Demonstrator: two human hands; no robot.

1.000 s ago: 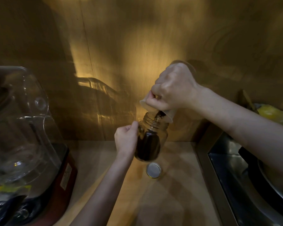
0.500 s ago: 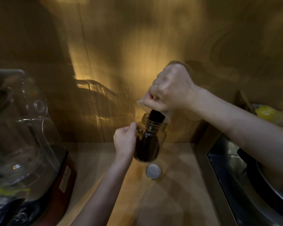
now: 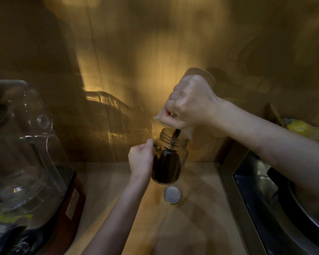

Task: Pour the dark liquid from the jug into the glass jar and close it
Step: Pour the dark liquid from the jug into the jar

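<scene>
Right hand: your right hand [image 3: 190, 103] is raised above the jar with its fingers [image 3: 168, 117] clamped tight around the jug [image 3: 201, 75], gripping it near the rim.
Jug: it is translucent and pale, tipped steeply so its mouth faces down over the jar opening and its base points up toward the wall.
Dark liquid: a thin dark stream [image 3: 176, 134] falls from the jug's lip into the jar mouth.
Glass jar: the glass jar [image 3: 168, 157] stands upright on the desk [image 3: 191, 227], near the back wall, its threaded neck uncapped. The dark liquid inside fills the lower part, up to roughly the shoulder.
Left hand: your left hand [image 3: 141, 159] is pressed to the jar's left side, fingers curled in against the glass; how far they wrap round it you cannot tell from this angle.
Lid: the round lid [image 3: 172, 195] lies flat on the desk just in front of the jar, apart from it, pale in the middle with a yellowish rim.
Left edge: a clear plastic blender cover [image 3: 26, 144] on a red base [image 3: 70, 205] sits well apart from the jar.
Right edge: a dark metal stovetop [image 3: 261, 208] runs beside the desk, under your right forearm.
</scene>
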